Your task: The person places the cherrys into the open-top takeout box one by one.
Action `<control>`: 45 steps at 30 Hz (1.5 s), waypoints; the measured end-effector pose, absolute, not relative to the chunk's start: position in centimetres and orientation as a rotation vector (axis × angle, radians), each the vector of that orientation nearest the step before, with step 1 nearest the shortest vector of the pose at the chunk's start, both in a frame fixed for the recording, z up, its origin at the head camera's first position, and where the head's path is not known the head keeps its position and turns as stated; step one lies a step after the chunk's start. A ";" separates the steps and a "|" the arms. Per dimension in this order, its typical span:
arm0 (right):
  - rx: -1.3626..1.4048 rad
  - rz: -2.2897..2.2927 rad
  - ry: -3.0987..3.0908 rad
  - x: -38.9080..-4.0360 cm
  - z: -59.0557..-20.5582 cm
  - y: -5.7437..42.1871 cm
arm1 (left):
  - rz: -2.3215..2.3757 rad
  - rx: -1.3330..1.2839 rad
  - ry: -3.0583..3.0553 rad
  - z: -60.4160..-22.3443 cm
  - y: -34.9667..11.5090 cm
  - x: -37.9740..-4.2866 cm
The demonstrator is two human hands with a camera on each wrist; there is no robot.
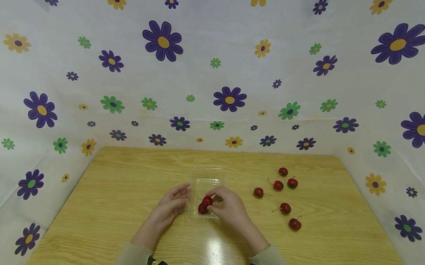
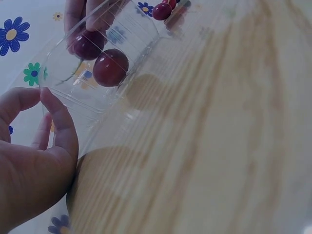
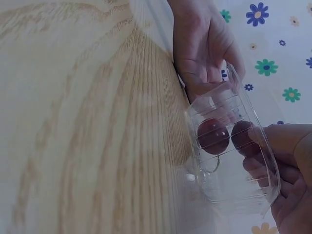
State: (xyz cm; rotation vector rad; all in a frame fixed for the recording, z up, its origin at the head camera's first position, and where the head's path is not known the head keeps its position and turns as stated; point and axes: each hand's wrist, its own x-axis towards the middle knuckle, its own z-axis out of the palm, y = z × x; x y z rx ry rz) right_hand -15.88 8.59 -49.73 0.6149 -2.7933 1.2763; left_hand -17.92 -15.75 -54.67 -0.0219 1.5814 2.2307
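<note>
A clear plastic box [image 1: 206, 182] lies on the wooden table in front of me. One dark red cherry [image 1: 203, 208] rests inside its near end. My right hand [image 1: 231, 207] reaches in over the right side and pinches a second cherry [image 1: 207, 200] between thumb and fingers, close beside the first; the right wrist view shows this held cherry [image 3: 243, 138] too. Along the box's left side, my left hand [image 1: 170, 207] has its fingers extended, and in the left wrist view its fingertips [image 2: 45, 95] appear to touch the rim.
Several loose cherries with stems lie on the table [image 1: 132, 184] to the right of the box, among them a near one [image 1: 295, 224] and a far one [image 1: 283, 171]. A flower-patterned white cloth [image 1: 197, 76] surrounds the table's back and sides.
</note>
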 end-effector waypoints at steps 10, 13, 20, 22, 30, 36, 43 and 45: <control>0.565 1.342 -2.789 -15.6 -49.7 8.8 | 2.217 -0.022 1.596 -54.6 -15.7 -17.8; 0.547 1.437 -2.756 -15.8 -49.8 8.9 | 2.221 -0.033 1.592 -54.6 -15.6 -17.8; 0.563 1.602 -2.684 -16.1 -49.8 9.4 | 2.228 -0.037 1.590 -54.5 -15.5 -17.8; 0.555 1.649 -2.678 -16.2 -49.7 9.5 | 2.235 -0.046 1.584 -54.5 -15.5 -17.8; 0.573 1.745 -2.633 -16.4 -49.6 10.3 | 2.238 -0.068 1.595 -54.7 -15.5 -17.7; 0.569 1.713 -2.621 -16.7 -49.6 11.1 | 2.236 -0.050 1.599 -54.9 -15.6 -17.7; 0.465 1.702 -2.625 -16.9 -49.3 12.3 | 2.247 -0.057 1.579 -54.8 -15.6 -17.6; 0.439 1.687 -2.626 -16.9 -49.4 12.7 | 2.247 -0.064 1.582 -54.7 -15.6 -17.6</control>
